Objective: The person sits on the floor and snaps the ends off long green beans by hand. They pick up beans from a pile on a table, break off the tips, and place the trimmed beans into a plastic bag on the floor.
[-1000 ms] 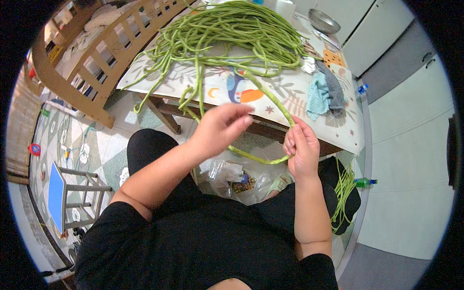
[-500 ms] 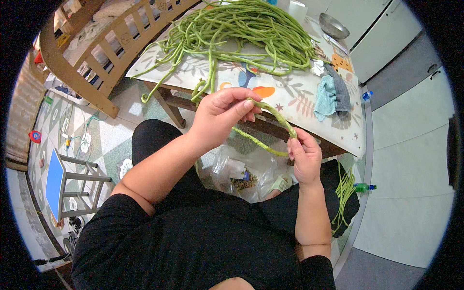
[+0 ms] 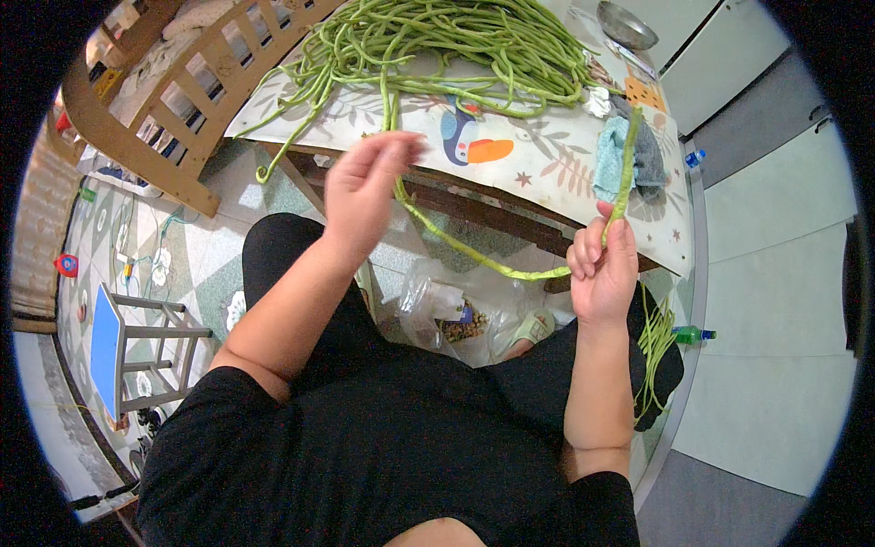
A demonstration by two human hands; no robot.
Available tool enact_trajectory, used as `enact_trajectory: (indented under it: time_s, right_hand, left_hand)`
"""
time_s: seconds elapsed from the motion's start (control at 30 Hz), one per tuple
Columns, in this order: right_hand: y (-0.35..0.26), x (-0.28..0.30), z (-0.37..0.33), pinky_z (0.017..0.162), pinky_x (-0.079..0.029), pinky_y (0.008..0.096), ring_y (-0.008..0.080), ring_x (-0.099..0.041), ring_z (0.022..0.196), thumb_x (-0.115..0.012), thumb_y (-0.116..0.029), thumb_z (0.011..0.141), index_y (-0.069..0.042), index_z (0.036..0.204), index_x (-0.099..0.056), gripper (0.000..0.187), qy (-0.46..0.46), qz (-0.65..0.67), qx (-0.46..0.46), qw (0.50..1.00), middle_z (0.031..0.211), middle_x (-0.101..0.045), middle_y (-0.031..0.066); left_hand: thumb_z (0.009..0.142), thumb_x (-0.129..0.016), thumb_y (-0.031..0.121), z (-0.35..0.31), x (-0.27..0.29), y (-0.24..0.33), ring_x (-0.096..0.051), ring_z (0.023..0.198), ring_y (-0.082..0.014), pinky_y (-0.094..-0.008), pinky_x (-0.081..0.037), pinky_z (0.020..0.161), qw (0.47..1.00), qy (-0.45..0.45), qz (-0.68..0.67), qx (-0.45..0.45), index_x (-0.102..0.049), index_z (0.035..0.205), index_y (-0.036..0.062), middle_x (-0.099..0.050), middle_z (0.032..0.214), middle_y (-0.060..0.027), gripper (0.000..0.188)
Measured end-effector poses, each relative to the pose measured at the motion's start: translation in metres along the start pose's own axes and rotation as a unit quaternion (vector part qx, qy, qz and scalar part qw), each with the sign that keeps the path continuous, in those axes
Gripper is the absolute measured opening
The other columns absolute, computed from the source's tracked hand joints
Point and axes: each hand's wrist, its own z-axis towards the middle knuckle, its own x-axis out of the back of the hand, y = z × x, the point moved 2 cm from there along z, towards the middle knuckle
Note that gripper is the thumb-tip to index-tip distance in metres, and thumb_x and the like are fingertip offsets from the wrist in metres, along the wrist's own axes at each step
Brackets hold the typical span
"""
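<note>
A long green bean point(image 3: 474, 260) runs in a slack curve from beneath my left hand to my right hand, and its free end stands up above the right fist. My right hand point(image 3: 603, 269) is closed around this bean. My left hand point(image 3: 365, 187) is raised at the table's near edge, its fingers smeared by motion, so whether it grips anything is unclear. Beyond both hands, a big heap of long green beans point(image 3: 456, 59) lies on the table point(image 3: 547, 150), some trailing over the edge. Several beans point(image 3: 653, 356) rest on my right thigh.
A plastic bag point(image 3: 424, 314) with scraps stands on the floor between my legs. Cloths point(image 3: 615, 164) and a metal bowl point(image 3: 627, 25) are on the table's right. A green bottle point(image 3: 693, 335) lies by my right knee; a blue-topped stool point(image 3: 107, 351) stands left, near a wooden bed frame point(image 3: 187, 118).
My left hand has drawn back left and up from the bean's upper part. My right hand has shifted slightly right, and the bean's end now points upward from it.
</note>
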Motion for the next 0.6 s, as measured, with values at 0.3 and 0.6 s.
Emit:
enact_trajectory:
  time_s: [0.3, 0.6]
  right_hand:
    - [0.003, 0.002, 0.002, 0.04, -0.024, 0.0186, 0.0062, -0.029, 0.045, -0.039, -0.022, 0.09, -0.003, 0.104, -0.048, 0.026, 0.004, 0.012, 0.0, 1.0, 0.057, -0.033, -0.0015]
    - [0.009, 0.001, 0.001, 0.04, -0.025, 0.0183, 0.006, -0.029, 0.045, -0.039, -0.023, 0.09, -0.003, 0.104, -0.049, 0.027, -0.017, -0.009, -0.04, 0.999, 0.056, -0.034, -0.0013]
  left_hand:
    - [0.083, -0.051, 0.022, -0.036, 0.027, -0.072, -0.048, 0.088, -0.0143, -0.0289, -0.036, 0.076, 0.951, 0.054, -0.06, 0.299, -0.046, 0.107, 0.0036, -0.052, 0.096, -0.004, 0.031]
    - [0.079, -0.055, 0.012, -0.007, 0.042, -0.088, -0.048, 0.075, -0.011, -0.0243, -0.041, 0.062, 0.946, 0.194, -0.038, 0.257, -0.034, 0.103, 0.0034, -0.049, 0.092, -0.0054, 0.032]
